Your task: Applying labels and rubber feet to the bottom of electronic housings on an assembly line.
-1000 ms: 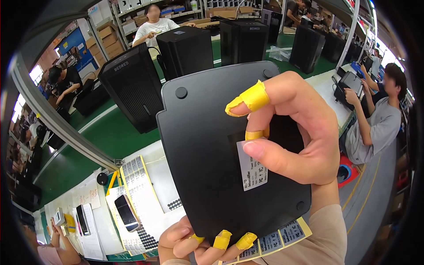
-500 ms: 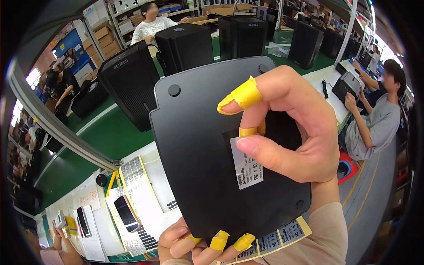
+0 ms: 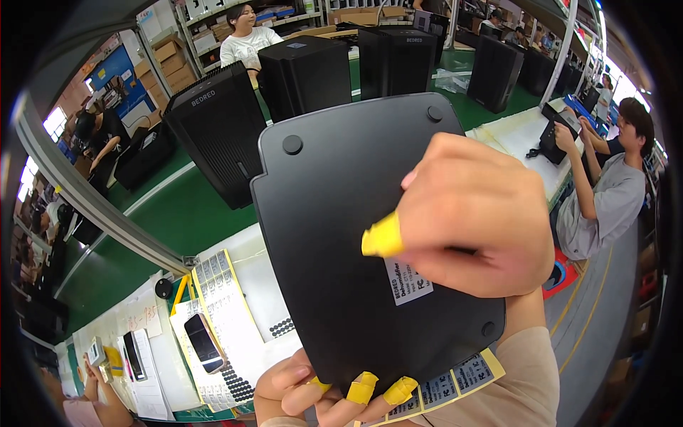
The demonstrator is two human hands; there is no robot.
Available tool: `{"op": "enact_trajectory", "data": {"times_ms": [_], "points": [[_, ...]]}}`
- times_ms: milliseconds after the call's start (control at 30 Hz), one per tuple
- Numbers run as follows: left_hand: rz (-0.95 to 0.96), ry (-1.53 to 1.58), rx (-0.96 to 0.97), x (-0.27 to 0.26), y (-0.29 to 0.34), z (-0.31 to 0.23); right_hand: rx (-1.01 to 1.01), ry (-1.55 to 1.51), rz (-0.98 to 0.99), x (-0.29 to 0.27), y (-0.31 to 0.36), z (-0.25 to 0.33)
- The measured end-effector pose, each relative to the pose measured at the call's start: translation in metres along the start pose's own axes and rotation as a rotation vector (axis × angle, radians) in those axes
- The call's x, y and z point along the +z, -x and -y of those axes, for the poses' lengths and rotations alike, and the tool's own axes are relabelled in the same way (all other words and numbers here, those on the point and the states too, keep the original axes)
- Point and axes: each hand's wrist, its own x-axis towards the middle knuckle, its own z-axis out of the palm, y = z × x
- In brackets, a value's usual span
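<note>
Plainly enough, the right hand (image 3: 480, 220) comes up from the lower right, wrist bent, knuckles raised and fingers curled inward over the underside of a black base (image 3: 334, 235); whether they pinch anything is hidden by the hand itself. Down at the lower edge, the left hand (image 3: 306, 398) has its fingers bent around the base — gripping it, tips lying against the flat face. Yellow tape (image 3: 383, 235) wraps several fingertips, a bit crumpled at the ends. The base is smooth and matt, roughly rectangular with rounded corners and a notch at its left side, and small round feet (image 3: 292, 144) stand near its corners. A pale printed label (image 3: 411, 290) lies flat on it, partly covered by the right hand. The base is tilted up above the white-covered surface (image 3: 249, 245), between the two hands — right fingers in front, left ones below. A yellow-edged label sheet (image 3: 455, 384) sits just beneath it.
</note>
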Motion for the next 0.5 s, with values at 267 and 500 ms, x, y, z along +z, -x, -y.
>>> {"op": "enact_trajectory", "data": {"times_ms": [267, 500], "points": [[-0.286, -0.437, 0.427, 0.006, -0.016, 0.023, 0.020, 0.561, -0.069, -0.026, -0.023, -0.024], [-0.525, -0.466, 0.647, 0.005, -0.075, 0.033, 0.217, -0.220, -0.233, -0.008, 0.062, -0.061]]}}
